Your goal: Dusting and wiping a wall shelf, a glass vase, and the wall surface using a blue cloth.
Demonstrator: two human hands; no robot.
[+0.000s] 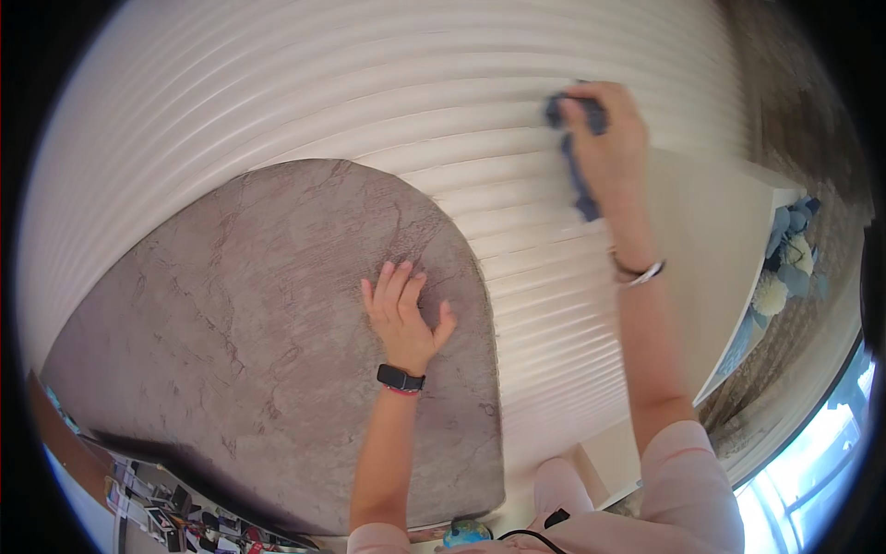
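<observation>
My right hand [616, 138] grips a crumpled dark blue cloth [579, 181] against the cream ribbed wall panel [477, 104]. Part of the cloth hangs down beside my wrist, and motion blurs both hand and cloth. A bracelet circles that wrist. Lower and to the left, my left hand [401, 318] has its fingers spread over an arched grey-brown panel [277, 332] with a veined, marble-like surface. It holds nothing and appears to rest on the panel. A black watch [400, 378] and a red band are on the left wrist.
A pale cabinet or shelf [699, 256] juts out at right, with artificial-looking flowers [779, 277] beside it. A small globe [467, 532] sits at the panel's lower edge. Mixed small items [187, 523] crowd the lower left. Bright window light [817, 450] enters at lower right.
</observation>
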